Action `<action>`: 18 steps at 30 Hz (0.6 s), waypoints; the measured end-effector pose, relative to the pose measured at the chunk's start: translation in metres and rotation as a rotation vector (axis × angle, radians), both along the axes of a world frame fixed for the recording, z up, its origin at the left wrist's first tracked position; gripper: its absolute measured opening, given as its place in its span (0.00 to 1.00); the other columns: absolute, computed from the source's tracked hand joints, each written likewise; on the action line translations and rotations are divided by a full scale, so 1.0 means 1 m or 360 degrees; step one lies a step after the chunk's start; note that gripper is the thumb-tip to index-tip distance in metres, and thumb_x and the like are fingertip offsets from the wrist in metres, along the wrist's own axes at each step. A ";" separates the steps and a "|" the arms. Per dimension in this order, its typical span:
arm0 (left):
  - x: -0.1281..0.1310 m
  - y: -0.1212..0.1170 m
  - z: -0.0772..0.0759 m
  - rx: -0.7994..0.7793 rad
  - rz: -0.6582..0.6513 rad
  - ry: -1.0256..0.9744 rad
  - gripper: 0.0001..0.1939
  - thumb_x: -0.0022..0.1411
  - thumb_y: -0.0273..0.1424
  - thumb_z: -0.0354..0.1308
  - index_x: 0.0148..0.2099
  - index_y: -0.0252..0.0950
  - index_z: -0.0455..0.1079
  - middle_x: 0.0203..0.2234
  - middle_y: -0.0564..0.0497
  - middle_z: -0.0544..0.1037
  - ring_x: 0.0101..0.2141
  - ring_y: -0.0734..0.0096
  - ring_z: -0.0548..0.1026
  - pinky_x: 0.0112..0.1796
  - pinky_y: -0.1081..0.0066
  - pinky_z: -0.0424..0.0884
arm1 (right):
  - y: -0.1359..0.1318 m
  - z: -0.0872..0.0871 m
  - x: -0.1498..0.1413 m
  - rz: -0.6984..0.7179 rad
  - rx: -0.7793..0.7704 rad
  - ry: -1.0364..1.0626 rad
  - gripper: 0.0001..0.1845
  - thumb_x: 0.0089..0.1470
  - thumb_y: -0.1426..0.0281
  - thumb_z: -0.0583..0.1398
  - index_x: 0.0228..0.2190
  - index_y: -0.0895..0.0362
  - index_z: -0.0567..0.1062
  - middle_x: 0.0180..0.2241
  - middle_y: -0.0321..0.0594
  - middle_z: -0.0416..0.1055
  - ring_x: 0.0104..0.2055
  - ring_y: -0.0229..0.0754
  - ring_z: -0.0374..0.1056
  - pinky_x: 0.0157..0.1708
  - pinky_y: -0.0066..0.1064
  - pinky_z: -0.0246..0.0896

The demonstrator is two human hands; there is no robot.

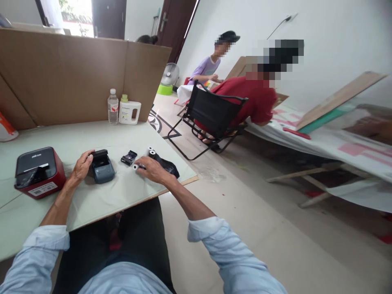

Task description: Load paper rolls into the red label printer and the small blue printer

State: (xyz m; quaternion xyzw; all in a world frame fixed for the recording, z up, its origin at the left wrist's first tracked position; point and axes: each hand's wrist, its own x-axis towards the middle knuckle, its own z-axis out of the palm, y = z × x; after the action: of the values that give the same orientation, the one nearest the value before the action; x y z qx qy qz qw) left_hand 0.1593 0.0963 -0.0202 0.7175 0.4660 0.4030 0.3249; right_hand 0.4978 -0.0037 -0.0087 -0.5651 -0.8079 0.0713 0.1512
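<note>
My left hand (80, 167) rests against the left side of a small blue-grey label printer (102, 168), whose lid stands open, fingers curled round its edge. My right hand (152, 169) lies on the pale table (61, 143) with its fingers pinched on a small white paper roll (136, 166). Just beyond that hand lie a black bag (168, 166) and two more white rolls (151, 152). A small black part (129, 157) sits between the printer and the rolls.
A red and black printer (38, 171) stands at the left. A water bottle (113, 107) and a white jug (129, 111) stand before a cardboard screen (76, 73). Two people sit at the right by a black folding chair (211, 114) and a low table.
</note>
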 end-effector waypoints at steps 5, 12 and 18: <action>0.001 0.001 -0.003 -0.0007 -0.0006 -0.0009 0.29 0.69 0.48 0.50 0.62 0.36 0.74 0.60 0.42 0.76 0.60 0.51 0.72 0.66 0.50 0.64 | -0.004 -0.012 0.001 0.0049 -0.0044 0.0217 0.26 0.58 0.73 0.66 0.58 0.54 0.74 0.53 0.46 0.76 0.56 0.51 0.71 0.57 0.40 0.65; 0.002 -0.001 -0.004 -0.0016 -0.0013 -0.0028 0.28 0.69 0.46 0.51 0.62 0.34 0.74 0.60 0.41 0.76 0.59 0.50 0.73 0.63 0.49 0.68 | -0.001 -0.014 0.009 0.0003 0.0001 0.0318 0.21 0.52 0.79 0.62 0.48 0.55 0.79 0.47 0.43 0.80 0.48 0.47 0.74 0.52 0.37 0.66; 0.002 -0.001 -0.005 -0.0025 -0.0016 -0.0049 0.28 0.69 0.46 0.51 0.62 0.36 0.74 0.59 0.42 0.76 0.59 0.51 0.73 0.63 0.49 0.68 | -0.005 -0.001 0.007 -0.0193 0.0027 0.0342 0.09 0.58 0.70 0.63 0.40 0.54 0.83 0.38 0.41 0.82 0.37 0.44 0.74 0.38 0.32 0.62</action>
State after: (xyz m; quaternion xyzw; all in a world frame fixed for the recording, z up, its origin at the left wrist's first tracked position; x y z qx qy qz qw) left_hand 0.1616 0.0949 -0.0254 0.7110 0.4606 0.4087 0.3396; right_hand 0.5044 -0.0091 -0.0096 -0.6008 -0.7520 0.1152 0.2456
